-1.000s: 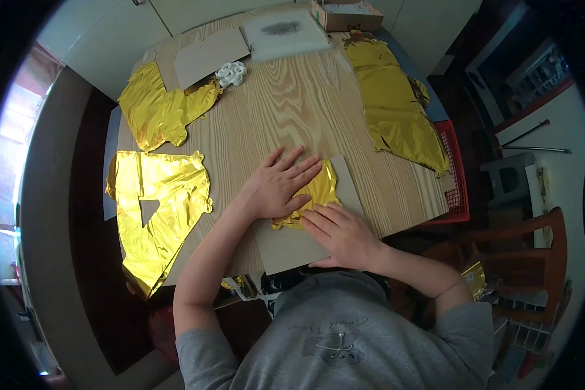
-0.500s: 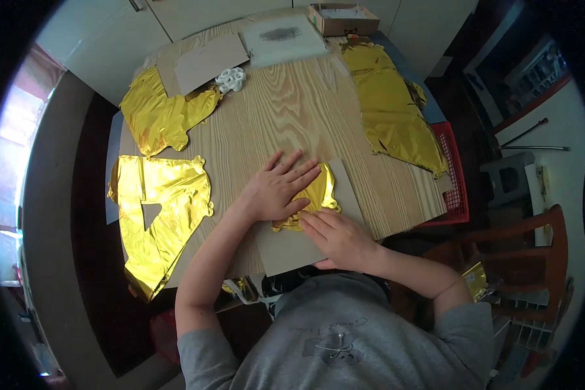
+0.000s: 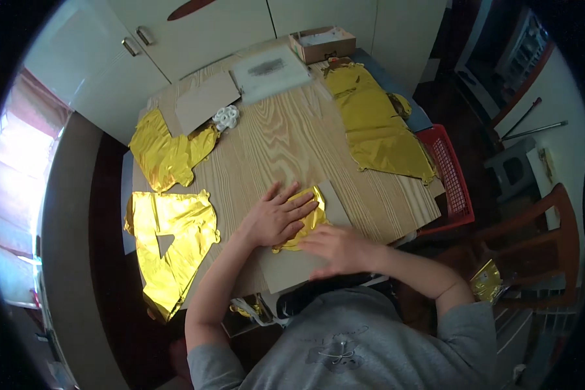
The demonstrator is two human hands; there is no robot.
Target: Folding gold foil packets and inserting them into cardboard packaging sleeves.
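A folded gold foil balloon [image 3: 315,218] lies on a flat grey-beige board [image 3: 285,272] at the near edge of the table. My left hand [image 3: 274,220] rests flat on the foil, fingers spread, and covers its left part. At the foil's lower right edge is my right hand [image 3: 337,249], slightly blurred, its fingers stretched toward the left hand. Nothing shows in its grasp. Two flat gold foil balloons lie along the left side: a near one [image 3: 192,221] with a triangular hole, and a far one [image 3: 169,153].
More gold foil [image 3: 377,133] is spread at the right, beside a red plastic basket [image 3: 450,175]. Toward the back lie a cardboard sheet [image 3: 205,101], white rings [image 3: 226,117], a clear plastic packet [image 3: 266,75] and an open box [image 3: 322,45]. A wooden chair [image 3: 565,240] stands at right.
The whole view has shifted, so the table sits lower in the picture. My left hand stays flat on the foil. My right hand has slid slightly along the foil's lower edge, away from my left thumb.
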